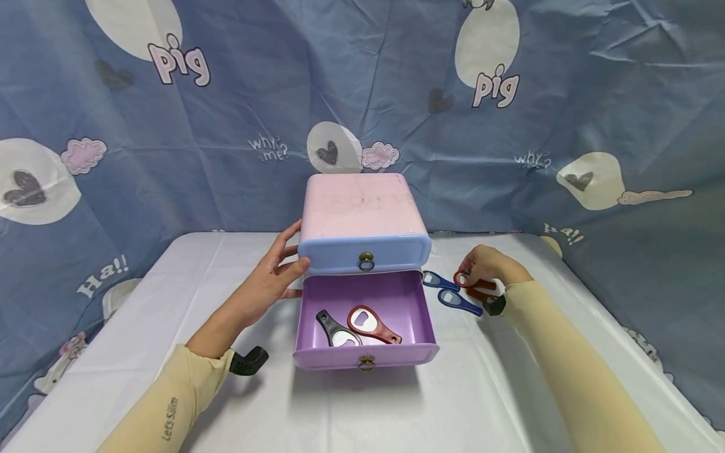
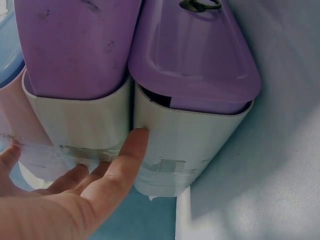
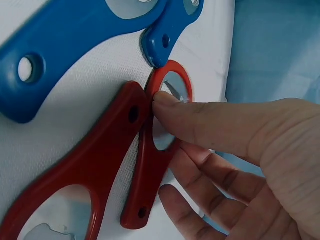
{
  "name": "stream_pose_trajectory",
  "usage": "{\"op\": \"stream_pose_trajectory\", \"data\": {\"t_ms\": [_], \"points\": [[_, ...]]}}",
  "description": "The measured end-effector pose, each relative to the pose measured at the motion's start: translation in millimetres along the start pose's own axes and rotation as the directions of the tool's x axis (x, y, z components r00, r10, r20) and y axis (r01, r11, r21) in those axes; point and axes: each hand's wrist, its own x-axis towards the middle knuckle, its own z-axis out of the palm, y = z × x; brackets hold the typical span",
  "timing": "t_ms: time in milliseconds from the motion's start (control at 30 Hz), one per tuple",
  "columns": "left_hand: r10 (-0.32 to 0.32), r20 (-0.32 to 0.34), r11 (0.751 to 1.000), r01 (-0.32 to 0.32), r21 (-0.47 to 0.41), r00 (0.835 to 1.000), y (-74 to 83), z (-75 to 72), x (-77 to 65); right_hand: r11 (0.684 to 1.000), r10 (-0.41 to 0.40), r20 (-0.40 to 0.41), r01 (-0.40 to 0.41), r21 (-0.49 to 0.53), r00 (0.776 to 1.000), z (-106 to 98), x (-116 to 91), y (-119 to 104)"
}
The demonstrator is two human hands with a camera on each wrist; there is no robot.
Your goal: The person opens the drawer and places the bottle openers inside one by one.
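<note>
My left hand (image 1: 263,283) touches the left side of a small drawer cabinet (image 1: 362,204), fingers spread along its wall, as the left wrist view shows. Its purple drawer (image 1: 366,357) is pulled out. Inside lie a black bottle opener (image 1: 334,327) and a red-handled bottle opener (image 1: 370,324). To the cabinet's right, my right hand (image 1: 488,264) pinches a red bottle opener (image 3: 156,125) by its round head, thumb on the near face. A second red bottle opener (image 3: 107,150) lies against it. Two blue bottle openers (image 1: 457,302) (image 3: 75,47) rest beside them.
The blue upper drawer (image 1: 391,255) with a ring pull is shut above the purple one. A white cloth (image 1: 362,415) covers the table. Behind it hangs a blue printed curtain (image 1: 226,113). Black wrist devices show at both cuffs.
</note>
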Motion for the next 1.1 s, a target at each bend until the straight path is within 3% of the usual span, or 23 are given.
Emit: {"op": "stream_pose_trajectory", "data": {"t_ms": [600,1100], "points": [[-0.006,-0.001,1.000,0.006,-0.001,1.000,1.1,0.2,0.0,0.997,-0.026,-0.009,0.026,0.079,1.000,-2.9,-6.1,9.8],[-0.007,-0.003,1.000,0.007,-0.004,1.000,1.1,0.9,-0.5,0.980,-0.099,-0.058,0.107,0.165,0.993,-13.8,-19.4,13.9]]}}
